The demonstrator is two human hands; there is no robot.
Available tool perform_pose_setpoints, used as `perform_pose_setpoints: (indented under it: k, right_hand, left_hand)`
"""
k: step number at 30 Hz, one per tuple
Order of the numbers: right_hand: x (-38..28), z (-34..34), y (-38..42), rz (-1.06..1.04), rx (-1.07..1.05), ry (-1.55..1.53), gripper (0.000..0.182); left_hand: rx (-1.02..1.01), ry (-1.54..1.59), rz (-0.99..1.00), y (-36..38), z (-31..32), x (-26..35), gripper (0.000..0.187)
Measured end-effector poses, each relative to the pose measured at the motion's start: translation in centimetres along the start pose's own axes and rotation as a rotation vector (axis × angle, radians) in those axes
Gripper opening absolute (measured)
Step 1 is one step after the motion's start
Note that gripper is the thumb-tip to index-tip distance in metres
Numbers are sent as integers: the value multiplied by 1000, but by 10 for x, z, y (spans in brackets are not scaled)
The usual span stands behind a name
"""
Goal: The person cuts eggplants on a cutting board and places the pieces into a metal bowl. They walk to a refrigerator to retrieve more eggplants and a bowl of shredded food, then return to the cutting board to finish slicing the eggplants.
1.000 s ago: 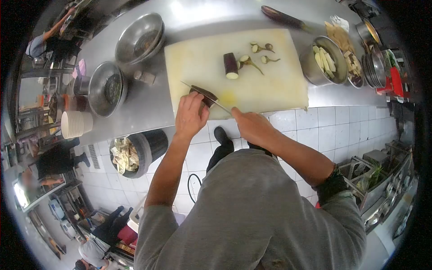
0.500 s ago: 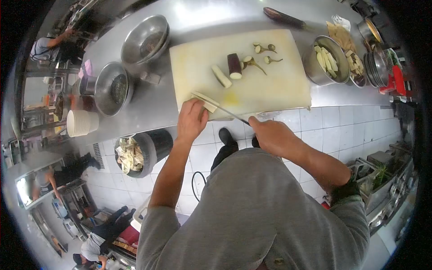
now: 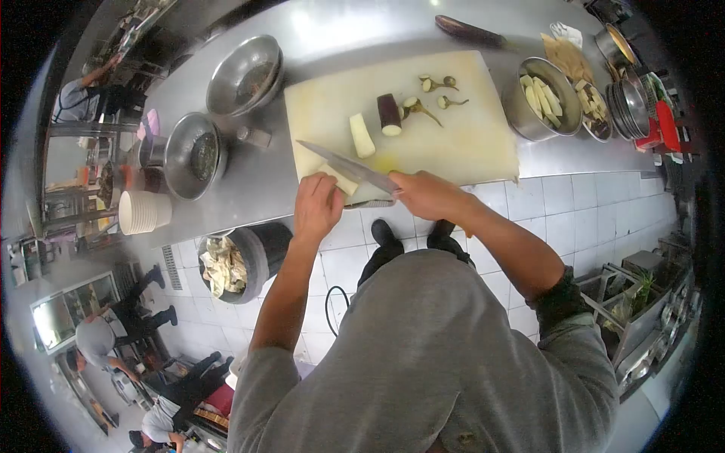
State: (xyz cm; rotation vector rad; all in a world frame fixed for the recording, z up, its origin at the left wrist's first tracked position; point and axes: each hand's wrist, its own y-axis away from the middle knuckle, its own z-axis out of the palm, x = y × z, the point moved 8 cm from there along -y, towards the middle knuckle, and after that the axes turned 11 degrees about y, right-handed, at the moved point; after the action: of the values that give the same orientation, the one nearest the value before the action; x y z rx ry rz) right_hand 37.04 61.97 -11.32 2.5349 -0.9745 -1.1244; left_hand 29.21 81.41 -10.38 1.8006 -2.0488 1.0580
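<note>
My left hand is closed on a pale peeled piece at the near left edge of the white cutting board. In my right hand is the handle of a knife, whose blade lies across the far side of that piece and points left. Another peeled piece rests on the board just beyond the blade. To its right are an unpeeled dark purple eggplant section and several cut stem ends.
A bowl of pale pieces stands right of the board, and metal bowls stand left. A whole eggplant lies at the back. Below the counter is a bin of peelings. Other people are at the far left.
The knife has moved left, its blade now broad side in view over the piece. The other peeled piece has turned more upright in view. A person at the left has moved.
</note>
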Motion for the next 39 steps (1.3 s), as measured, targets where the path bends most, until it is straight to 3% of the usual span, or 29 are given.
perform_pose_setpoints:
  k: [5,9,11,18,27,32,35,39]
  right_hand:
    - [10,-45,54,134,144,49,22]
    - [30,-37,71,176,228,97,22]
    - [33,-30,72,223,219,106,22]
    - [25,-17,92,310,99,184,28]
    - [20,-11,95,304,-19,201,31]
    - [43,11,45,223,103,149,35]
    - [50,-8,31,159,100,151,36]
    - [66,-26,83,121,240,-76,30]
  left_hand:
    - [28,-44,42,-17,-12,-7,25]
    - [-145,75,110,-94,9,20,29]
    - [-341,103,80,-103,36,6,34]
    - [-290,180,-60,-86,53,19,26]
    - [-227,185,-36,-82,56,14,22]
    - [-316,202,-85,-87,53,13,20]
    - [-448,-15,68,-95,41,21,24]
    - [-367,86,171,-104,35,31,35]
